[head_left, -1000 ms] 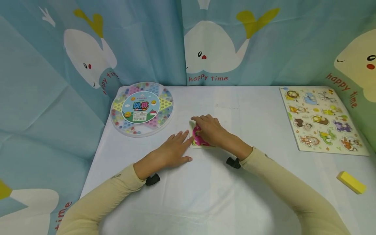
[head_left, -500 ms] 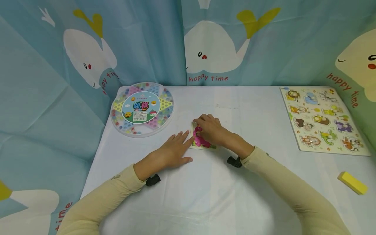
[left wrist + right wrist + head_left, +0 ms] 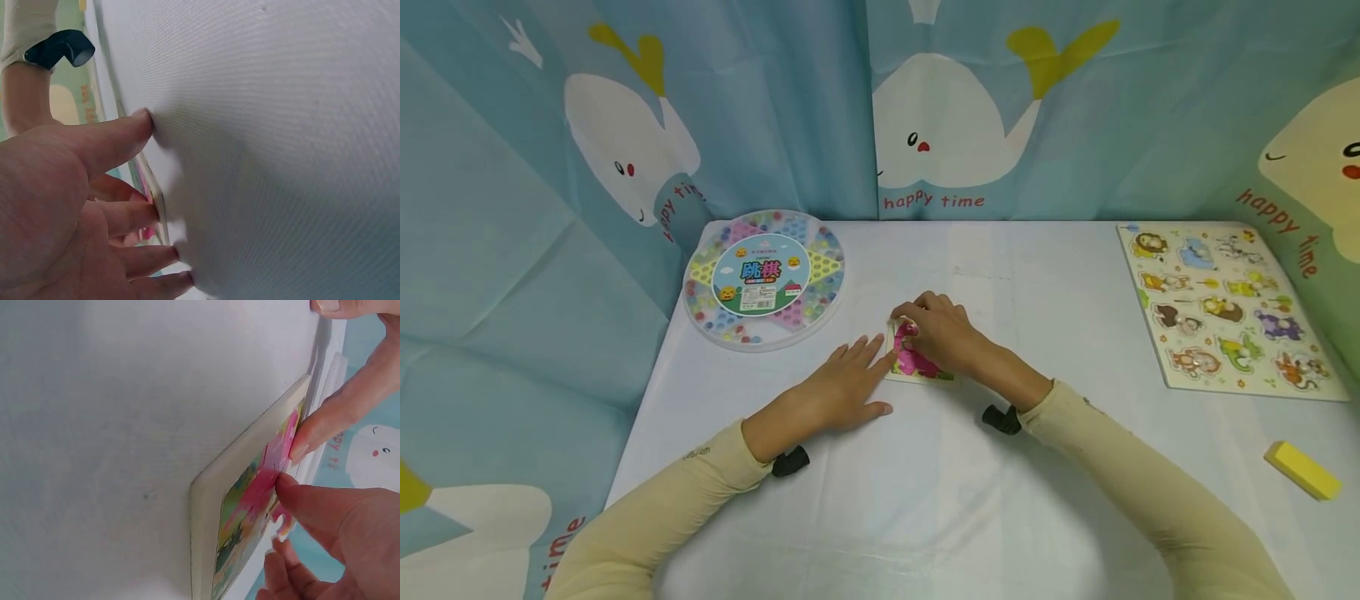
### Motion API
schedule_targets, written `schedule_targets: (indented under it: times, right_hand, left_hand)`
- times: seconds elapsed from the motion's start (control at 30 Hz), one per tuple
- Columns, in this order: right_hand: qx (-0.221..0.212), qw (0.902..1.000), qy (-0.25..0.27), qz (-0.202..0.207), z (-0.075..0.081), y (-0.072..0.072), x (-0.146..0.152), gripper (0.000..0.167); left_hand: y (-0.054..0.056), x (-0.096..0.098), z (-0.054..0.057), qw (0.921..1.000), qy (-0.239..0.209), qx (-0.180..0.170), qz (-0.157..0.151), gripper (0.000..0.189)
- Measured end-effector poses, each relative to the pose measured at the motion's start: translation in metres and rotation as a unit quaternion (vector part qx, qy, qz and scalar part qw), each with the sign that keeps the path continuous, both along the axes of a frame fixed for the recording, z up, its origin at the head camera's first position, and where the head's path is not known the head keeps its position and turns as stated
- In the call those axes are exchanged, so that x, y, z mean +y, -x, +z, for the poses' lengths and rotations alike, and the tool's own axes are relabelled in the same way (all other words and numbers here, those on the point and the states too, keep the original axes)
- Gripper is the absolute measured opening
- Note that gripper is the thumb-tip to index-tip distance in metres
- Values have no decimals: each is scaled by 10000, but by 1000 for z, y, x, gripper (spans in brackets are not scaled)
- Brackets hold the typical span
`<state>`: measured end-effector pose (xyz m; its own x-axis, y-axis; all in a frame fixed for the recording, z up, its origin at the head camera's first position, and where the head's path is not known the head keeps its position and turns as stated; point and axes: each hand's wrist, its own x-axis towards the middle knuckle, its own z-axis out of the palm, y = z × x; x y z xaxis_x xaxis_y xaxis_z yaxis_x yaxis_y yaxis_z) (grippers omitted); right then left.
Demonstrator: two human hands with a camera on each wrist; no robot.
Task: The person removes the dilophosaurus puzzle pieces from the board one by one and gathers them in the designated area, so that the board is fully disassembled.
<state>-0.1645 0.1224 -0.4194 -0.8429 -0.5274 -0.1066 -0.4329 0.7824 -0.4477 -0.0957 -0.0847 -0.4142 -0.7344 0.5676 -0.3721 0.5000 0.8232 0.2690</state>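
Note:
A small framed jigsaw puzzle with a pink dinosaur picture lies on the table in the head view. My left hand rests beside it with fingers spread, the index fingertip touching the picture's left side. In the right wrist view that index finger presses on the pink part. Over the puzzle's upper right, my right hand has its thumb and fingers bent. They pinch a jigsaw piece with a notched edge, tilted up from the puzzle in the right wrist view. The right hand covers part of the picture.
A round Chinese checkers box with coloured marbles lies at the back left. To the right are an animal peg puzzle board and a yellow block. A whale-print curtain hangs behind the table.
My right hand has shifted slightly over the puzzle, its fingers drawn in a little, and slightly more of the picture shows beneath it. The left hand stays in place.

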Motion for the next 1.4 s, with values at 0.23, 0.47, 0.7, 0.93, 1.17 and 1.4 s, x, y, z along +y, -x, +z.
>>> schedule_targets:
  times: [0.23,0.47,0.7,0.93,1.17,1.4]
  right_hand:
    - [194,9945,897,508,-2,1,6,31]
    - [85,9886,1367,632,12,8,23,28]
    - [108,9917,1279,-67,25,15,65,30]
    - [-425,9912,911,-860,25,17,111,23]
    - [-540,9911,745,-959,18,19,151,14]
    - [-527,9917,776,-876,10,21,162,14]
  left_hand:
    - [-1,0,1,10000,46,0,-30,82]
    - [0,0,0,10000,33,-53,-8,82]
    - [-1,0,-1,9999,-90,-115,78,83]
    - [-4,-2,-1,9997,-223,-67,70,82]
    - [-4,-2,0,9995,-284,-101,117,82]
    - [-4,-2,0,9994,-288,-134,130,82]
